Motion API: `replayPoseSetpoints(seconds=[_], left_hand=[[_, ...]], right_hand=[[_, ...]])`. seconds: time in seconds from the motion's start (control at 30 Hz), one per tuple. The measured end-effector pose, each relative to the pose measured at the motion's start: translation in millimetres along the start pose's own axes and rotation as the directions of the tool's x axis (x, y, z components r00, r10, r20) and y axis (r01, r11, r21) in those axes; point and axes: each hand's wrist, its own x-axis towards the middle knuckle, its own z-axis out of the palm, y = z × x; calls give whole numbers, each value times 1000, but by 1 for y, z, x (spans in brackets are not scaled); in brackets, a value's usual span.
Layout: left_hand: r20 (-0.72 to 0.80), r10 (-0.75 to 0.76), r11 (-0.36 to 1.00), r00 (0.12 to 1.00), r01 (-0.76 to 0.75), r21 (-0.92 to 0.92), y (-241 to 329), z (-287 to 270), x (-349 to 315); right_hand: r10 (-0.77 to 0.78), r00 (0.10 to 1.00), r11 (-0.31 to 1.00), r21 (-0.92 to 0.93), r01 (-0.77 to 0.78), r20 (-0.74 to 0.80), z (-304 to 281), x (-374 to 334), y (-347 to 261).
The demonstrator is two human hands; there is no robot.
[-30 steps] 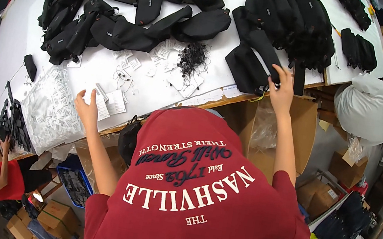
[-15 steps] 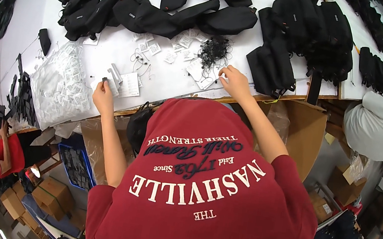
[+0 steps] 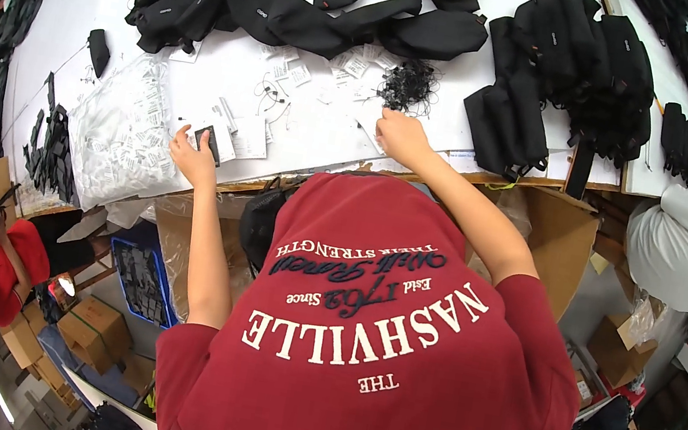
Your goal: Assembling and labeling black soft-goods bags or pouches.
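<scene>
My left hand [image 3: 193, 158] is at the table's near edge, its thumb and fingers around a small flat black tag [image 3: 210, 145]. White paper slips [image 3: 250, 137] lie right beside that tag. Just below a tangle of thin black strings [image 3: 408, 86], my right hand [image 3: 403, 138] has its fingertips pressed together. Whatever they pinch is too small to make out. Printed white labels [image 3: 293, 70] and a few loose strings [image 3: 270, 94] are scattered between the two hands. A clear bag full of white labels [image 3: 118, 134] sits left of my left hand.
Black fabric pouches [image 3: 337, 29] are heaped along the far side, with another pile [image 3: 555, 77] at right. Black straps [image 3: 50, 141] lie at far left. Below the table stand a blue crate [image 3: 139, 268] and cardboard boxes [image 3: 96, 329]. A person in red [image 3: 3, 265] is at lower left.
The whole view has shifted slightly. My right hand has moved left, and its fingers have drawn together by the strings. More of the black tag shows at my left hand.
</scene>
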Motion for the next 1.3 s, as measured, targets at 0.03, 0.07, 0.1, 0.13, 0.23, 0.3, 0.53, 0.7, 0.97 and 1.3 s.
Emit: replayPoseSetpoints(seconds=[0.03, 0.07, 0.1, 0.13, 0.23, 0.3, 0.53, 0.7, 0.97, 1.3], left_hand=[[-4, -5, 1000, 1000, 5, 2, -1, 0, -1], [92, 54, 998, 994, -58, 34, -1, -2, -1], [191, 111, 990, 975, -124, 60, 0, -5, -1], [225, 60, 996, 972, -71, 45, 10, -9, 0], [221, 63, 997, 973, -72, 33, 27, -22, -4], [248, 50, 998, 967, -56, 19, 28, -26, -4], [231, -185, 979, 955, 199, -39, 35, -42, 19], [237, 29, 833, 971, 107, -543, 120, -69, 45], [544, 312, 362, 779, 432, -826, 257, -128, 19], [407, 410, 566, 817, 122, -816, 270, -138, 14]], right_hand=[[37, 996, 997, 70, -32, -76, -14, 4, -2], [80, 986, 988, 143, -58, -149, -31, 8, -5], [151, 962, 967, 235, -96, -226, -52, 11, -10], [228, 928, 936, 328, -126, -294, -77, 15, -15], [328, 829, 890, 443, -109, -453, -149, 13, -39], [308, 760, 899, 438, -34, -572, -170, 8, -46], [438, 766, 588, 794, 153, -471, -182, 8, -58], [489, 813, 256, 943, 214, -317, -190, 9, -68], [348, 887, 605, 795, 34, -302, -177, 13, -109], [365, 877, 664, 748, -9, -313, -173, 14, -106]])
